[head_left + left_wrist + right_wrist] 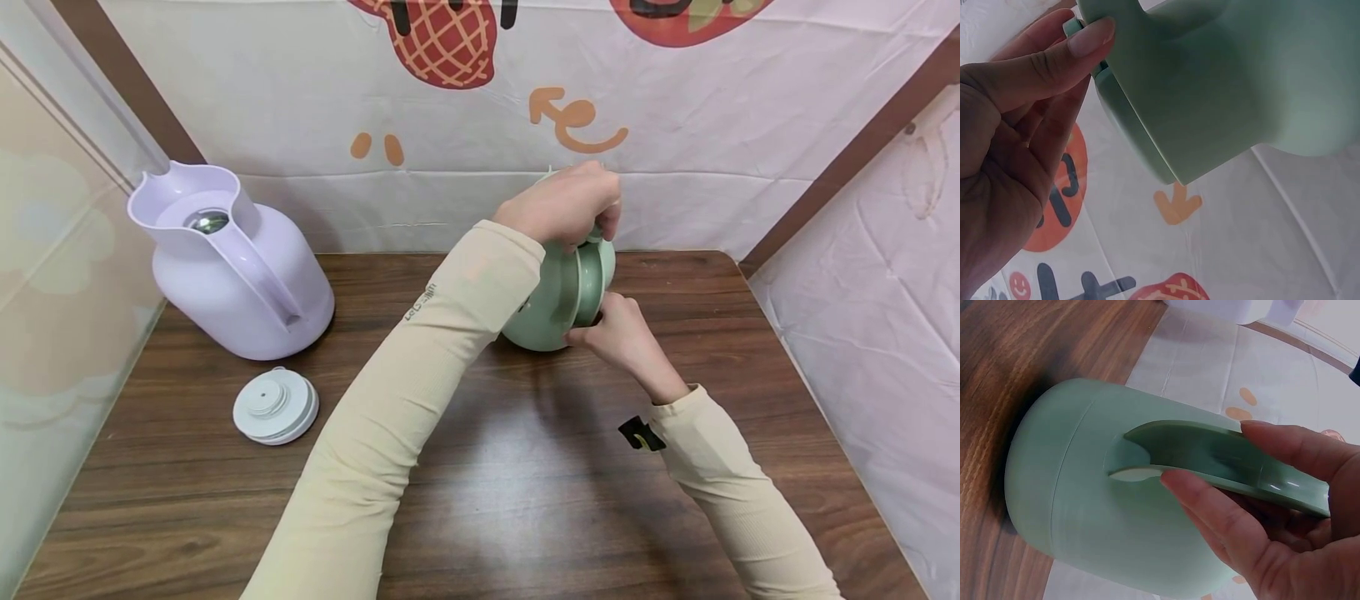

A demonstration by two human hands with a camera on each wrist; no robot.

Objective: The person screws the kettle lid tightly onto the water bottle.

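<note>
A green thermos jug (551,296) stands on the table by the back wall, its handle (1210,456) facing me. My right hand (621,333) grips this handle, thumb on one edge and fingers on the other. Above, my left hand (566,204) reaches across the jug's top. In the left wrist view, its thumb and fingers pinch at a small tab (1074,26) beside the top of the handle. The jug's lid (1129,125) sits at the rim there. From the head view, the left hand hides most of the lid.
On the left stands a lilac thermos jug (247,283) with its mouth uncovered. A round white stopper (275,406) lies in front of it on the wooden table (495,500). A printed cloth wall (300,100) rises right behind the green jug.
</note>
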